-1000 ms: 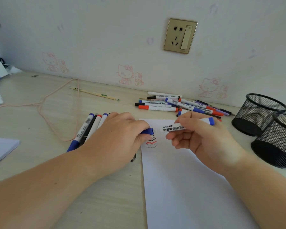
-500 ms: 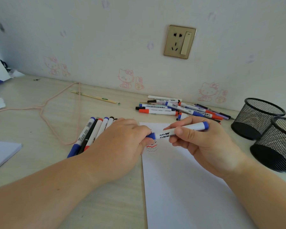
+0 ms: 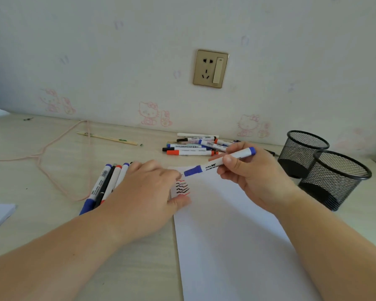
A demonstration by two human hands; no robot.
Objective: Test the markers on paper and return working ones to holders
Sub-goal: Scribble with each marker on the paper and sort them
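White paper [image 3: 230, 242] lies on the pale wooden desk [image 3: 52, 170] before us, with red and black squiggles [image 3: 182, 187] near its far left corner. Our right hand [image 3: 250, 174] grips a blue-capped whiteboard marker [image 3: 219, 161] above the sheet, cap end pointing left and down. Our left hand [image 3: 146, 192] rests on the paper's left edge, fingers relaxed, grasping nothing we can see. 4 markers [image 3: 105, 185] lie side by side left of that hand; a loose pile of markers [image 3: 193, 146] sits farther back. 2 black mesh holders [image 3: 321, 168] stand at the right, touching.
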